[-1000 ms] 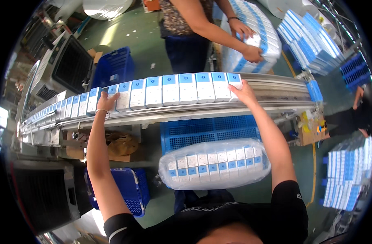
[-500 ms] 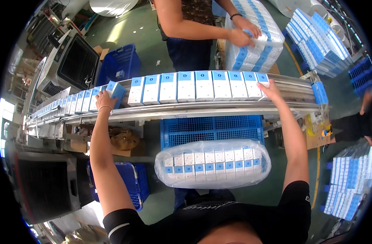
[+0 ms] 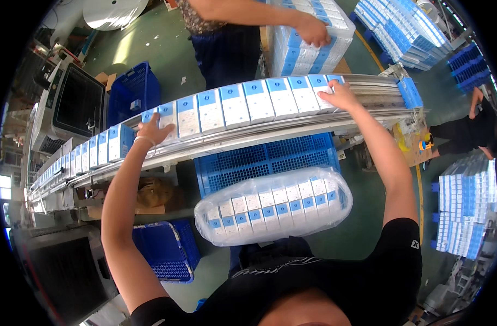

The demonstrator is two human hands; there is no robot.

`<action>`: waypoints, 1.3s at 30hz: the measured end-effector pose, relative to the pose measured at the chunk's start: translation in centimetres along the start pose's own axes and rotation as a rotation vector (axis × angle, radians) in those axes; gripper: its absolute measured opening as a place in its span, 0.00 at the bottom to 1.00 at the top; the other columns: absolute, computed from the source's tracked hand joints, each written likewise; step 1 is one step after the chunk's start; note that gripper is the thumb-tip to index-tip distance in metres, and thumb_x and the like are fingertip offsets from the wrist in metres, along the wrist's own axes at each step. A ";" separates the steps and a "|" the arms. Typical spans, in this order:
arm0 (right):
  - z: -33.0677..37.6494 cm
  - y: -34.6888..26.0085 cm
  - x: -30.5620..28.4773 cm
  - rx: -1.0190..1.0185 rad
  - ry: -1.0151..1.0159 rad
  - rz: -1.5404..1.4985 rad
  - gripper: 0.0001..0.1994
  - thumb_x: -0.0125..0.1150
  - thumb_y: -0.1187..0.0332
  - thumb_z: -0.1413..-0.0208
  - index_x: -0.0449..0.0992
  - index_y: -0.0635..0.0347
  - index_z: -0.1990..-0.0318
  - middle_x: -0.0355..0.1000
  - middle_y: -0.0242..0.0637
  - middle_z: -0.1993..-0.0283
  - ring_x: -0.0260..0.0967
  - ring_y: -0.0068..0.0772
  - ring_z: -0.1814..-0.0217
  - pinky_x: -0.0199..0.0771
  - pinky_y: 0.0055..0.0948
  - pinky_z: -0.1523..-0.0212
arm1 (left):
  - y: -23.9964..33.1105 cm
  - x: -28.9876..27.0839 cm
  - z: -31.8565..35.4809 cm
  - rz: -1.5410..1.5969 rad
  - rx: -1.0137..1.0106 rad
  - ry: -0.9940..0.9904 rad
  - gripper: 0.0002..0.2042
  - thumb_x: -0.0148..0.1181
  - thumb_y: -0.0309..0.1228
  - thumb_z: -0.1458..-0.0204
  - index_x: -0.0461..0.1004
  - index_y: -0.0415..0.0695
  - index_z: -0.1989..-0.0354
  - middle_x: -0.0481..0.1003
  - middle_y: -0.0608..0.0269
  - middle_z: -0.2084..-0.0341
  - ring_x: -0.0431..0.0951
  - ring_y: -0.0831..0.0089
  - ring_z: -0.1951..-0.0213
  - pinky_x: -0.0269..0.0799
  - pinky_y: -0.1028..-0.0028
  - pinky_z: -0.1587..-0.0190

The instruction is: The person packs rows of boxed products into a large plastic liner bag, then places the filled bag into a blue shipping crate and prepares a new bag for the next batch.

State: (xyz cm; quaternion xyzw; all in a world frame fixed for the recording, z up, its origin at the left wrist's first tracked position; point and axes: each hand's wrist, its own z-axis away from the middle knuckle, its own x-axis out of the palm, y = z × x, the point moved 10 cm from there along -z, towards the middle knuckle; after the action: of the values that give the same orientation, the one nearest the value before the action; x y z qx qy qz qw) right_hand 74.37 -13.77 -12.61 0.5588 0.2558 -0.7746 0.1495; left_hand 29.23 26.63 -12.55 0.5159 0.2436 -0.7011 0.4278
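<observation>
A row of white-and-blue packs stands upright side by side on the conveyor in front of me. My left hand grips the row's left end, its thumb spread across the front of the packs and its fingers at their blue upper part. At the other end, my right hand holds the last pack, thumb on its white front and fingers over the far side. Below the conveyor, a clear plastic bag wraps two rows of like packs, lying close to my body.
More packs line the conveyor to the left, past a gap. Across it, a co-worker's hand rests on a large wrapped bundle. Blue crates and a blue slatted pallet lie around; stacked bundles stand right.
My left hand has pushed the tilted pack rightward against the row, closing the gap there. A gap now separates the row from the packs further left. The view has shifted.
</observation>
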 end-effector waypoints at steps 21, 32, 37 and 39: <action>1.7 0.9 -2.4 -0.026 0.330 -0.317 0.35 0.68 0.54 0.67 0.69 0.59 0.47 0.57 0.52 0.44 0.65 0.53 0.47 0.68 0.39 0.46 | 3.8 -1.2 2.4 0.379 -0.027 0.446 0.42 0.67 0.47 0.68 0.62 0.48 0.39 0.62 0.32 0.50 0.65 0.38 0.48 0.65 0.54 0.46; 25.3 4.9 5.1 -0.086 0.368 -0.505 0.35 0.74 0.61 0.70 0.67 0.60 0.50 0.53 0.54 0.40 0.55 0.58 0.38 0.61 0.47 0.41 | -1.2 2.4 25.8 0.248 0.064 0.473 0.41 0.69 0.39 0.67 0.60 0.38 0.41 0.61 0.44 0.49 0.65 0.49 0.46 0.65 0.55 0.47; 29.3 18.6 28.3 0.102 0.118 -0.330 0.34 0.73 0.61 0.70 0.68 0.59 0.50 0.52 0.60 0.38 0.53 0.65 0.38 0.58 0.51 0.40 | 1.6 28.4 27.2 0.239 -0.024 0.090 0.43 0.71 0.38 0.72 0.62 0.40 0.40 0.56 0.31 0.45 0.60 0.39 0.43 0.57 0.49 0.42; 30.3 23.0 31.2 0.087 0.162 -0.016 0.36 0.73 0.58 0.71 0.68 0.58 0.48 0.51 0.63 0.38 0.53 0.66 0.38 0.57 0.53 0.40 | 3.1 39.4 27.5 0.137 -0.079 0.040 0.44 0.71 0.41 0.71 0.61 0.41 0.40 0.52 0.26 0.42 0.56 0.34 0.41 0.55 0.46 0.41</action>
State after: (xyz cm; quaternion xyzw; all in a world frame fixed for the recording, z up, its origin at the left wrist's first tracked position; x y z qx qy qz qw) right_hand 52.07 -48.11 -39.89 0.6234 0.2377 -0.7384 0.0979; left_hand 13.67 -10.19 -39.40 0.5280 0.2436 -0.6497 0.4896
